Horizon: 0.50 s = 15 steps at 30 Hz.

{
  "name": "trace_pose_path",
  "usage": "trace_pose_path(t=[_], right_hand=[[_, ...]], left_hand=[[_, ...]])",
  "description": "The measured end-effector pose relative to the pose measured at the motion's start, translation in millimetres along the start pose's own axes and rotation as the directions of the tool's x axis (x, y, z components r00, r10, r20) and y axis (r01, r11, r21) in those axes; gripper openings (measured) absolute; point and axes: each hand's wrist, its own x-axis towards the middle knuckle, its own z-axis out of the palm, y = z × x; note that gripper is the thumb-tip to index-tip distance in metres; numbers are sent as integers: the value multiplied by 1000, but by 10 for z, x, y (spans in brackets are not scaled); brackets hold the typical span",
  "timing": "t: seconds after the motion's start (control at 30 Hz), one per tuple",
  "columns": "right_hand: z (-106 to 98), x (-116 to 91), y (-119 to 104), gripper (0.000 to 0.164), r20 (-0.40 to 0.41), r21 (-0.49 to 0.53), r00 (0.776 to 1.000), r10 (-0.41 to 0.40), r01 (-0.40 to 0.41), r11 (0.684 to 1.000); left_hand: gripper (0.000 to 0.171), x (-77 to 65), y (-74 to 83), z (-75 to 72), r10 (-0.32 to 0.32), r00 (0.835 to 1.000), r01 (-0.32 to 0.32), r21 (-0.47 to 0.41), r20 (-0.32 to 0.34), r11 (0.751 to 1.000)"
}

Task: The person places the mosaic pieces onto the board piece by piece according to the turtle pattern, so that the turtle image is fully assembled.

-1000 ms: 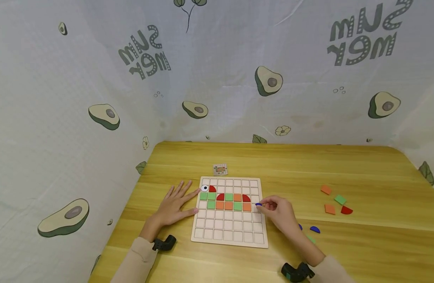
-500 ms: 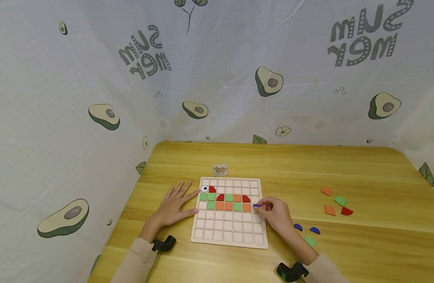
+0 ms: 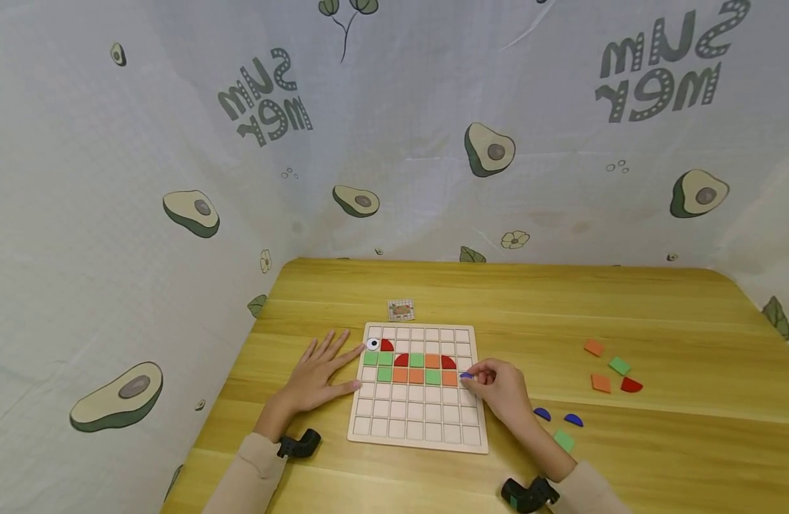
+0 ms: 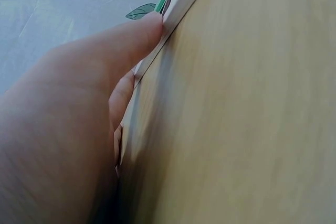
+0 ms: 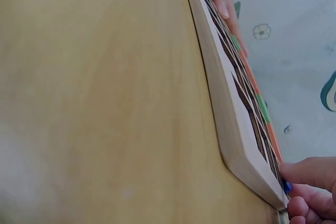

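Observation:
A square wooden grid board [image 3: 417, 445] lies on the table. My left hand [image 3: 313, 377] is spread flat beside it, thumb and index fingertip touching its left edge. With thumb and fingers, my right hand [image 3: 505, 389] pinches a blue half-circle piece [image 3: 466, 375] at the board's rightmost column, beside an orange square [image 3: 449, 378]. The right wrist view shows the blue piece [image 5: 287, 186] mostly hidden between fingertips. Green and orange squares, red quarter-circles [image 3: 448, 363] and a round eye piece [image 3: 373, 344] fill cells in the board's upper half.
Two blue half-circles [image 3: 574, 420] and a green square [image 3: 564, 440] lie near my right forearm. Farther right are orange squares [image 3: 601, 383], another green square [image 3: 620, 365] and a red quarter-circle [image 3: 631, 385]. A small picture card [image 3: 400, 310] lies behind the board.
My right hand has shifted slightly left, bringing the blue half-circle from the board's right edge over the cell beside the orange square. The left hand stays put.

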Motion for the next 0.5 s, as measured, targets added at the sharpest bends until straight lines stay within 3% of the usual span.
trace_pose_path(t=[0.5], right_hand=[[-123, 15, 4, 16, -11, 7, 1000, 8, -8, 1000]], left_hand=[[71, 5, 8, 6, -7, 1000, 7, -5, 5, 1000]])
